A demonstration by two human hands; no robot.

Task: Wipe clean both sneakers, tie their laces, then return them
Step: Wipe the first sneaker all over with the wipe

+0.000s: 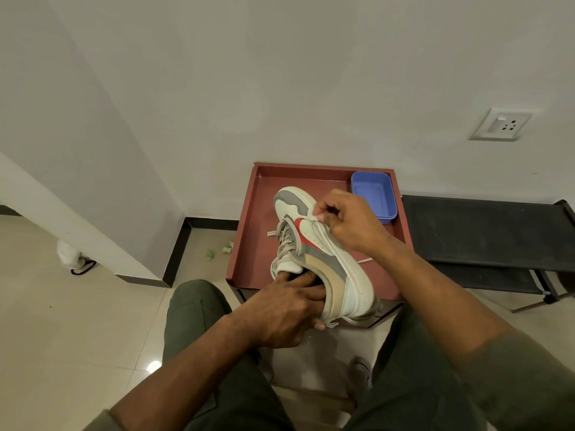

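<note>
In the head view, the sneaker is held up over the red tray, tipped on its side so that its white and grey flank with the red mark faces up. The left hand is pushed into the shoe's opening, fingers curled inside and gripping the collar, while the right hand pinches a small white wipe against the upper near the toe. The wiping is best done in short strokes along the panel, with the shoe braced firmly from inside and turned as each part comes clean. The long axis runs from the heel, nearest the person and over the tray's near edge, to the toe, which points away towards the tray's far left corner. A blue tub sits in the tray's far right corner. The laces hang loose, so tying appears not yet done.
</note>
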